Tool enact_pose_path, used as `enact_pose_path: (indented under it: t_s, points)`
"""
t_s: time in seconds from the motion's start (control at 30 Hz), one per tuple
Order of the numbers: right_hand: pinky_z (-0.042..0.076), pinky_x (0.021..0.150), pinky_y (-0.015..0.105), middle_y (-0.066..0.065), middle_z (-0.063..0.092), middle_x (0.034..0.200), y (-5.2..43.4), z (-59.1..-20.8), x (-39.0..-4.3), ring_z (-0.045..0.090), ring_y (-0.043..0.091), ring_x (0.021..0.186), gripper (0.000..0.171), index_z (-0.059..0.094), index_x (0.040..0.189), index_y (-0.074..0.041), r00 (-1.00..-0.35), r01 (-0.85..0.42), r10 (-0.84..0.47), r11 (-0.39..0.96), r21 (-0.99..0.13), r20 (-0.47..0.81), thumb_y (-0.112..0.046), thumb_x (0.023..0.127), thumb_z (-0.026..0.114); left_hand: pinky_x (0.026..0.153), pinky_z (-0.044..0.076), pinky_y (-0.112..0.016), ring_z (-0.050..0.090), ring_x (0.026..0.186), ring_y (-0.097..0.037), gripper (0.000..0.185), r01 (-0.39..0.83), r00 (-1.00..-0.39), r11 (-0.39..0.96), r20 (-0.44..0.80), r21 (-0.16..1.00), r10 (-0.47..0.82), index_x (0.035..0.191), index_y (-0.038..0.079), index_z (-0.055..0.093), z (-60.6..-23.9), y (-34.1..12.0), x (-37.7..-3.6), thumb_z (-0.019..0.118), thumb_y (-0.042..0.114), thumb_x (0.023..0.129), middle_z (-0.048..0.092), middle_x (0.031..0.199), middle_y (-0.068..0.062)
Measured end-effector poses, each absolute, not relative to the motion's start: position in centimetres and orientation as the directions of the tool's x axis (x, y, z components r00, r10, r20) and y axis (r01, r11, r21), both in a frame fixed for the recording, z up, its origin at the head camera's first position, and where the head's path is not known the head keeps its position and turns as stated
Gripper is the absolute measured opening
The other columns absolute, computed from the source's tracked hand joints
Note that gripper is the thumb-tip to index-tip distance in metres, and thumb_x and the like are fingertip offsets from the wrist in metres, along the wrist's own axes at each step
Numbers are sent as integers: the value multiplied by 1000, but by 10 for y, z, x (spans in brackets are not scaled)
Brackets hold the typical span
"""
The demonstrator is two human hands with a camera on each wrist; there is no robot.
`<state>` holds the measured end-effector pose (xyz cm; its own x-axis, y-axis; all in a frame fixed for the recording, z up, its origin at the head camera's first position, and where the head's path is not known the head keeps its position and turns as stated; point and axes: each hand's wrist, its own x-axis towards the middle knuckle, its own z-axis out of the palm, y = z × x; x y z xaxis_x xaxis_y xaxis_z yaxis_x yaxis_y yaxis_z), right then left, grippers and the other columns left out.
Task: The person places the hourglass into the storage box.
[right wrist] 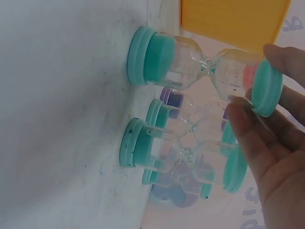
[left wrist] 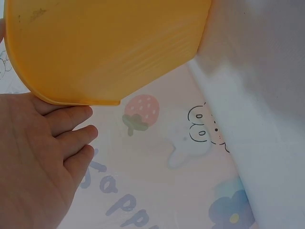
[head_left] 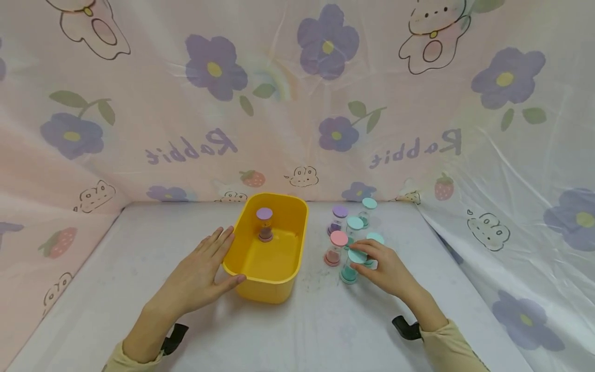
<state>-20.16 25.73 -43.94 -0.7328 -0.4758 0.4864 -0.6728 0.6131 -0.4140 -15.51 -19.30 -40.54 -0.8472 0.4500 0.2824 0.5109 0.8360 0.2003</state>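
My left hand (head_left: 192,281) rests against a yellow bin (head_left: 267,292), its fingers fairly straight along the left side and the thumb at the near rim. Inside the bin stands an hourglass with a purple cap (head_left: 264,213). On the right, my right hand (head_left: 392,271) pinches the top cap of the nearest teal hourglass (right wrist: 164,59) between thumb and fingers. That hourglass stands upright, its base on the table, teal sand at the bottom. Close behind it are a pink hourglass (head_left: 338,238), another purple hourglass (head_left: 340,212) and several more teal hourglasses (head_left: 355,223).
The white tabletop (head_left: 316,330) meets a hanging cloth (head_left: 279,129) printed with flowers and rabbits at the back and sides. Black straps (head_left: 406,328) show at both wrists.
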Motion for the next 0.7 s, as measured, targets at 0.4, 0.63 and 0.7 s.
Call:
enact_pose_path:
  t_s: [0.4,0.63,0.7]
  points:
    - [63,77,31,6,69,121,255,-436,-196,68,18,98,40,72,123,-2,-707,-699,-477,587,-409,523,-2,85,85,126,25,-55,24,157,-37,97,511,-847,838,282,192,452,163,0,28,-406,-193,-156,58,65,98,24,171,-15]
    - [61,74,28,6,70,120,250,-429,-196,68,17,97,40,73,122,0,-662,-736,-471,558,-385,583,-1,84,84,126,25,-55,25,156,-37,95,513,-843,837,295,191,450,163,-1,29,-406,-193,-155,58,64,99,26,170,-16]
    - [59,73,26,6,70,119,248,-426,-195,68,16,97,41,73,122,-1,-650,-744,-466,551,-377,600,0,83,84,126,26,-55,25,156,-37,95,512,-844,837,294,191,449,163,0,28,-406,-193,-154,58,64,99,26,170,-16]
